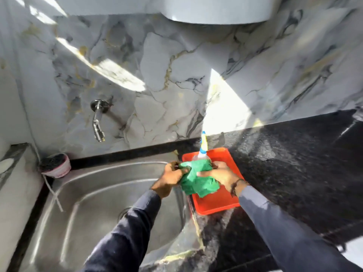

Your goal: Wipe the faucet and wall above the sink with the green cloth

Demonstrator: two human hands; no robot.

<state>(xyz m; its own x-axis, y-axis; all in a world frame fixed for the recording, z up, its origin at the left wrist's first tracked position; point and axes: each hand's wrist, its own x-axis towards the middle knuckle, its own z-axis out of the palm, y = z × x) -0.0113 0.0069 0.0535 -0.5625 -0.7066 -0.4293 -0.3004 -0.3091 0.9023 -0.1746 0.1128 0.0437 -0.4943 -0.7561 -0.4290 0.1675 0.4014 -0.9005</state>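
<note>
A crumpled green cloth (pixel 197 180) hangs between both hands, over the left edge of a red tray (pixel 220 203). My left hand (pixel 170 179) grips its left side and my right hand (pixel 220 176) grips its right side. The chrome faucet (pixel 97 120) sticks out of the marble wall (pixel 167 75) at the left, above the steel sink (pixel 94 203), well away from the cloth. Both forearms wear dark blue sleeves.
A spray bottle (pixel 203 148) with a blue and white nozzle stands in the red tray, just behind the cloth. A small pink tub (pixel 56 165) sits at the sink's back left corner. Black granite counter (pixel 294 173) runs to the right. A white fixture (pixel 216 8) hangs overhead.
</note>
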